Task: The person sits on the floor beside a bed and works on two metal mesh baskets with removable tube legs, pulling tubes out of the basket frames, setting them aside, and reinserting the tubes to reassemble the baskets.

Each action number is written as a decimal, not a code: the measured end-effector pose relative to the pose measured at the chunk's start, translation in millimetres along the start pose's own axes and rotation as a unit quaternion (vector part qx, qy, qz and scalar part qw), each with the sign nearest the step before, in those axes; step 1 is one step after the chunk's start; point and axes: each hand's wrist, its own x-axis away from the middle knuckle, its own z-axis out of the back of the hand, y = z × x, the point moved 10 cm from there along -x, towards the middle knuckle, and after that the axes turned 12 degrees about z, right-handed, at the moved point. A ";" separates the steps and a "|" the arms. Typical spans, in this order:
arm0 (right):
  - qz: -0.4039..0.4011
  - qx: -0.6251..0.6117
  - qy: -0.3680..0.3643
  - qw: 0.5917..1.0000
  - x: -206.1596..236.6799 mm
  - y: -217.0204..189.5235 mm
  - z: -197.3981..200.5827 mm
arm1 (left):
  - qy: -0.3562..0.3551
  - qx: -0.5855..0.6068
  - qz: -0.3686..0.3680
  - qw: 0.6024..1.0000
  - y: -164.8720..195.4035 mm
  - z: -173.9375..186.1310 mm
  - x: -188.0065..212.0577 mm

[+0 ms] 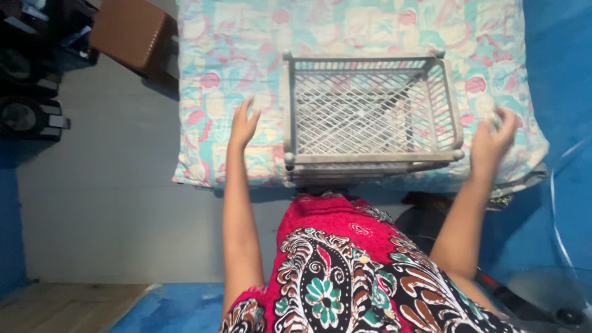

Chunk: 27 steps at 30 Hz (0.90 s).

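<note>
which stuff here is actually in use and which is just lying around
In use: grey lattice basket on the patterned mattress; left hand open beside it; right hand, which seems to hold something small, too blurred to tell.

Lying about: brown box, black gear, fan.

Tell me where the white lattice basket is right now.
In the head view, the white lattice basket sits on the patterned mattress, centre-right, between the left hand and the right hand.
</note>
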 end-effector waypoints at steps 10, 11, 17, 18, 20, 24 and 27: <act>0.024 -0.133 -0.406 0.904 -30.6 -281.8 -347.6 | -0.203 0.425 0.030 0.882 101.9 -50.2 -78.3; 0.004 -0.097 -0.435 0.895 -23.5 -284.4 -365.1 | -0.215 0.442 0.021 0.871 102.9 -51.7 -77.3; 0.044 -0.121 -0.454 0.882 -3.9 -296.0 -410.4 | -0.275 0.564 0.028 0.778 84.6 -65.1 -77.5; 0.069 -0.139 -0.448 0.881 -3.0 -302.6 -412.3 | -0.270 0.566 0.031 0.779 79.4 -64.8 -77.2; 0.063 -0.126 -0.465 0.874 3.2 -305.3 -417.3 | -0.249 0.574 0.024 0.780 69.3 -60.0 -77.3; 0.050 -0.123 -0.495 0.859 11.9 -326.5 -423.2 | -0.200 0.593 -0.049 0.779 60.2 -38.0 -78.7; 0.030 -0.103 -0.478 0.872 9.5 -341.5 -426.0 | -0.184 0.603 -0.073 0.773 57.6 -29.1 -82.5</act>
